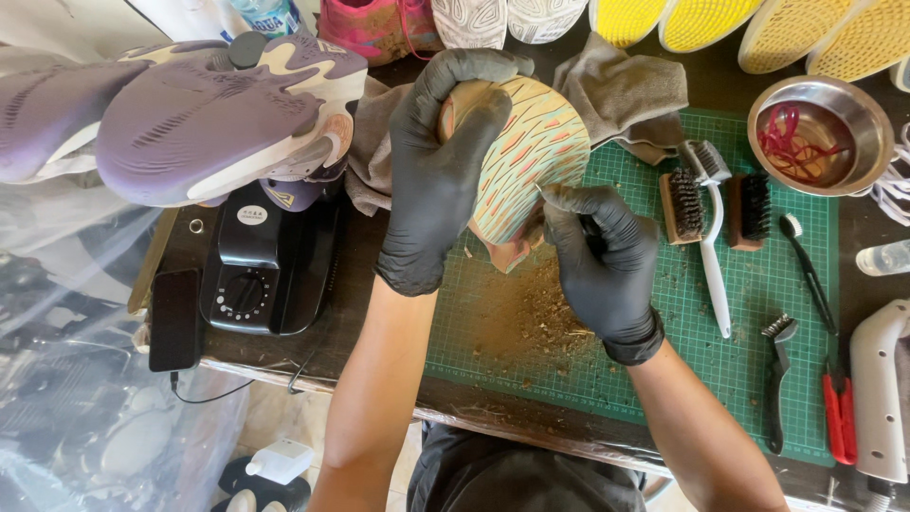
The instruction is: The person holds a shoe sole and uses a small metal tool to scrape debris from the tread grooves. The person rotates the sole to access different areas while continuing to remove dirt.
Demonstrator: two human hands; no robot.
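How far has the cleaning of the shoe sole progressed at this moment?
Partly done: brown dirt already lies on the green mat. The left hand holds the shoe sole-up while the right hand picks at its grooves. The brushes lie unused.

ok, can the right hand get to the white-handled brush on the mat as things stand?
Probably yes. The white-handled brush lies uncovered on the green mat, just beside the right hand, but that hand is pinching a small pick against the shoe sole.

Glossy steel bowl (821, 133); matt rubber gloves (431, 180)
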